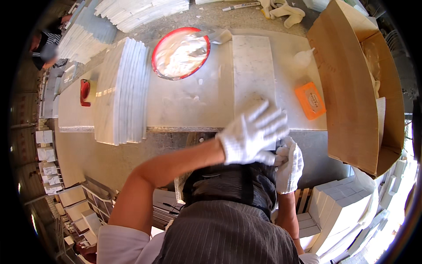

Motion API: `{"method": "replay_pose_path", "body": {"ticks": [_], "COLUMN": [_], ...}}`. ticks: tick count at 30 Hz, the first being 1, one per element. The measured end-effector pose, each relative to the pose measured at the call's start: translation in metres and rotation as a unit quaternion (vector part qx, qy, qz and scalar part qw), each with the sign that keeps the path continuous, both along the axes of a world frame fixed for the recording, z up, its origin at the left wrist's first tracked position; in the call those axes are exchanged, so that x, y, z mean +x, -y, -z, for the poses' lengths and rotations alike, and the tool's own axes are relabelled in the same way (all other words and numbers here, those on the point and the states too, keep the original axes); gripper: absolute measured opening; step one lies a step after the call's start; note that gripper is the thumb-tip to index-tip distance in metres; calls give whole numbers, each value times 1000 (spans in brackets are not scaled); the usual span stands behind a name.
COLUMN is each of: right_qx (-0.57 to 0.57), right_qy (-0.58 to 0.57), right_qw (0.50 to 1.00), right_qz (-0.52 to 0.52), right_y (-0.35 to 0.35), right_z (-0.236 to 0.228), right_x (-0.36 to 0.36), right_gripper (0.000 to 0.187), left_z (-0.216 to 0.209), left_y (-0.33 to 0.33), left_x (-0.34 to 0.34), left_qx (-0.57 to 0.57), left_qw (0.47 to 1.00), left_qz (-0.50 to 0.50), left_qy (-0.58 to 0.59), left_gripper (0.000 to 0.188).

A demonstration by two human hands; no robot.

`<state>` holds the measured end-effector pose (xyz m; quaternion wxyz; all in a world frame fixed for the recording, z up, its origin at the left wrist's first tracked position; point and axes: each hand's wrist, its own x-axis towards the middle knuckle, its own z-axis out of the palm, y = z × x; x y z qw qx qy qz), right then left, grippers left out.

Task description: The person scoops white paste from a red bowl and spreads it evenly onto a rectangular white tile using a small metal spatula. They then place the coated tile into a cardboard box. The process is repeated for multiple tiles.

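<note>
Both hands wear white knit gloves. My left hand [256, 134] stretches across in front of me, its fingers spread and slightly blurred over the near end of a white marble tile [252, 57]. Whether it touches the tile I cannot tell. Close by, at the table's front edge near my apron, my right hand [290, 166] has its fingers curled; anything inside them is hidden. Beyond the hands stands a red-rimmed tub [181, 55] of white paste, with a scraper [215, 38] resting across its rim. An orange box [311, 101] lies to the right of the tile.
Upright marble tiles [121, 92] stand stacked at left, beside a red-handled tool [85, 93]. A large cardboard box [351, 88] overhangs the right side. Behind are more tile stacks [132, 11], a marker [241, 6] and loose gloves [283, 12]. Another person [46, 48] works at far left.
</note>
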<state>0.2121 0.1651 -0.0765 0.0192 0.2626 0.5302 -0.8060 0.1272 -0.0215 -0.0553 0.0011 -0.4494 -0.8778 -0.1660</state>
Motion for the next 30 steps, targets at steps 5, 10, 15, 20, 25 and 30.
{"method": "replay_pose_path", "body": {"ticks": [5, 10, 15, 20, 25, 30], "right_qx": [278, 438, 563, 676, 577, 566], "right_qy": [-104, -180, -155, -70, -44, -190], "right_qw": [955, 881, 810, 726, 804, 795], "right_qz": [19, 9, -49, -105, -138, -109], "right_y": [-12, -19, -17, -20, -19, 3], "right_z": [-1, -30, -35, -32, -44, -75], "right_x": [-18, -80, -159, -221, -238, -192], "right_gripper": [38, 40, 60, 64, 40, 30], "left_z": [-12, -23, -27, -26, -29, -40], "left_y": [8, 18, 14, 11, 14, 29], "left_x": [73, 74, 70, 77, 74, 52], "left_qx": [115, 294, 304, 302, 308, 276], "left_qw": [986, 944, 941, 940, 935, 919], "left_qz": [9, -131, -133, -142, -167, -277], "left_qy": [120, 66, 65, 76, 59, 54], "left_gripper": [62, 27, 29, 29, 28, 44]}}
